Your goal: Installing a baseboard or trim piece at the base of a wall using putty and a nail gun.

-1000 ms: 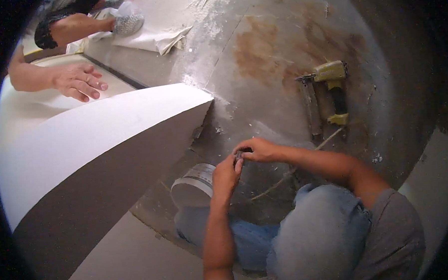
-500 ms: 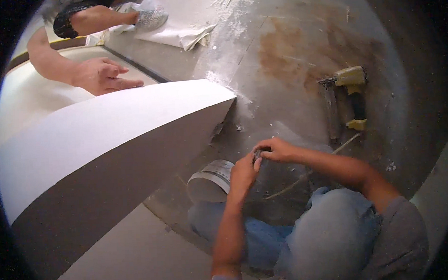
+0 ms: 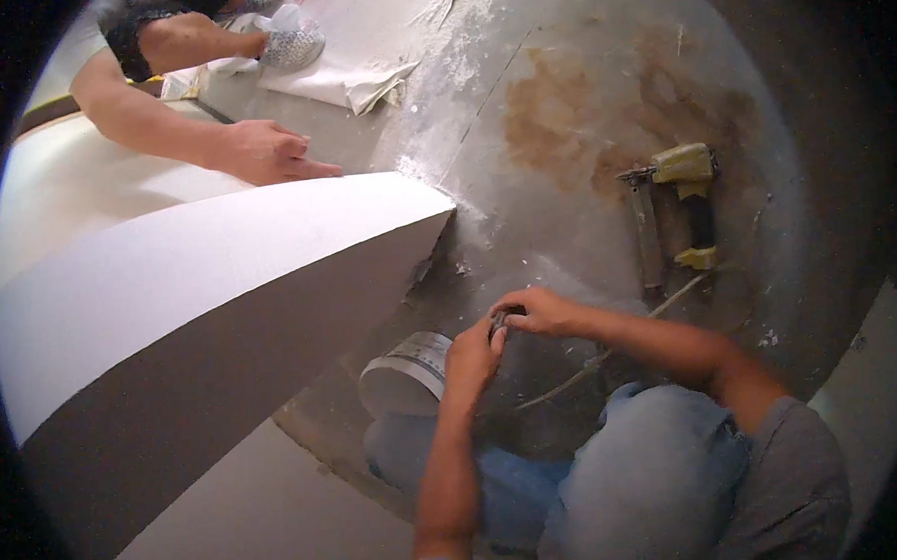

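My left hand [image 3: 472, 354] and my right hand [image 3: 536, 311] meet over the floor, fingers bent and tips together. Pinched between them is a small dark grey piece [image 3: 497, 322]; the fingers cover most of it, so its kind does not show. Just left of my left hand, a white bucket [image 3: 403, 374] lies tipped by my knee. A large curved panel [image 3: 256, 228], white on its upper face, reaches in from the left and ends beyond my hands.
A co-worker's hand [image 3: 275, 153] touches the panel's far edge. On the floor to the right lies a yellow and black nail gun [image 3: 698, 204], with a thin pale hose [image 3: 573, 377] running toward me. Whitish cloth [image 3: 345, 84] lies at the far side, near the co-worker's covered foot [image 3: 293, 47].
The co-worker's hand has slid to the right along the panel's far edge. My hands stay together on the small piece, while the whole view has shifted slightly.
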Action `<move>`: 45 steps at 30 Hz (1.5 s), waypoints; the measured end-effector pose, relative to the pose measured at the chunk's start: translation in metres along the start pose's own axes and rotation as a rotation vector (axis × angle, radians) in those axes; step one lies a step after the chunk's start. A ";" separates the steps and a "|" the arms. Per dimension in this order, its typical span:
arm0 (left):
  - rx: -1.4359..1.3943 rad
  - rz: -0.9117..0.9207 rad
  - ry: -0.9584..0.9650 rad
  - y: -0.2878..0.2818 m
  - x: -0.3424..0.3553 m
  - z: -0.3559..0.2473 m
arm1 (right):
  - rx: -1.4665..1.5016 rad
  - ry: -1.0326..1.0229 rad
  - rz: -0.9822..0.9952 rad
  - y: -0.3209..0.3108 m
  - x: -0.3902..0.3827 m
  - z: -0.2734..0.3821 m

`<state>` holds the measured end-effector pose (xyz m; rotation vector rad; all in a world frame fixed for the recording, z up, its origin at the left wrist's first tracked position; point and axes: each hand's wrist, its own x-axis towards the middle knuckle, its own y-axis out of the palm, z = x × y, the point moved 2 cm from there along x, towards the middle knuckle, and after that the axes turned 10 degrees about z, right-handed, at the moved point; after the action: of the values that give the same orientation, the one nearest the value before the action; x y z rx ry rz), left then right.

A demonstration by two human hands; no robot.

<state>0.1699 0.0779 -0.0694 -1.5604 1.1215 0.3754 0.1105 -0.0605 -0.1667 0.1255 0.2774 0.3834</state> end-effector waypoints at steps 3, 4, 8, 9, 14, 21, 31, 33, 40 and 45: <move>-0.002 -0.011 0.003 0.002 0.001 0.002 | -0.012 -0.001 0.000 0.001 0.001 -0.002; 0.001 0.000 -0.010 0.003 0.001 0.003 | -0.038 -0.010 -0.012 0.001 0.002 -0.002; -0.016 0.014 -0.012 0.003 0.001 0.005 | 0.025 -0.017 0.002 0.003 0.001 0.000; -0.019 0.027 -0.020 0.003 0.001 0.005 | 0.030 -0.016 0.009 0.003 0.000 0.001; -0.031 0.033 -0.021 0.004 0.003 0.004 | 0.027 -0.008 -0.008 0.001 0.000 0.002; 0.005 0.030 0.082 -0.007 -0.008 -0.005 | 0.089 0.003 0.061 0.012 0.007 -0.009; -0.230 0.138 -0.036 0.002 0.015 -0.007 | 0.092 -0.320 -0.056 0.008 0.005 -0.009; -0.312 0.157 -0.064 0.007 0.017 0.008 | 0.150 -0.318 -0.059 0.013 0.006 -0.013; -0.561 0.205 -0.158 0.026 0.027 0.059 | -0.069 -0.257 -0.163 0.015 0.003 -0.012; -0.655 0.201 -0.182 0.031 0.028 0.076 | 0.001 -0.279 -0.171 0.014 0.000 -0.010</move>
<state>0.1833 0.1356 -0.1328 -1.9233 1.0690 1.0823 0.1030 -0.0469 -0.1743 0.1539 0.0120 0.1925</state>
